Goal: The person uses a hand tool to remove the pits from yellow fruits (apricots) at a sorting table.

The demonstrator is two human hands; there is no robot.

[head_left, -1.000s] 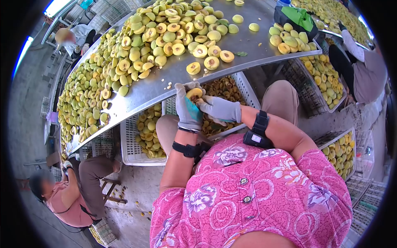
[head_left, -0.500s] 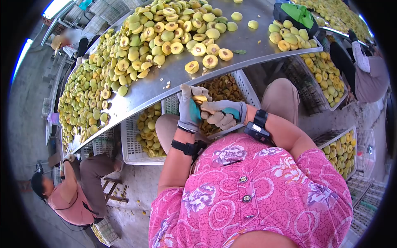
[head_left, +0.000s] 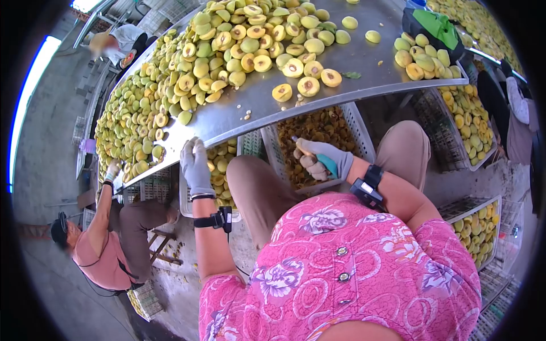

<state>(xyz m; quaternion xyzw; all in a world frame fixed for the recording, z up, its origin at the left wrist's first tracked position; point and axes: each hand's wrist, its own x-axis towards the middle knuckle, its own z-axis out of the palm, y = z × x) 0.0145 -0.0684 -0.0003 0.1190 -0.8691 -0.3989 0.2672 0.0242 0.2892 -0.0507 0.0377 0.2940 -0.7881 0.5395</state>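
Observation:
My left hand [head_left: 196,166], in a grey glove, is by the table's near edge with its fingers stretched out and no fruit visible in it. Below it, a white crate holds yellow-green fruit halves [head_left: 223,167]. My right hand [head_left: 325,160], gloved with a teal patch, is closed around what looks like a small tan-handled tool [head_left: 305,148], mostly hidden by the fingers. Beneath that hand, a crate [head_left: 364,139] contains browner fruit pieces [head_left: 313,128]. Several cut stone-fruit halves [head_left: 308,86], some showing brown centres, lie on the metal table [head_left: 261,111] beyond my hands.
A large heap of fruit [head_left: 199,65] covers the table's left side. A smaller pile [head_left: 421,57] sits by a green-and-black bag [head_left: 435,28] at right. Fruit crates [head_left: 478,227] stand at my right. A co-worker in pink [head_left: 105,258] sits at left; other people are farther back.
My hands have parted. The left has moved left to the table edge, and the fruit piece held between them is no longer visible. My right hand has shifted slightly right, over the crate.

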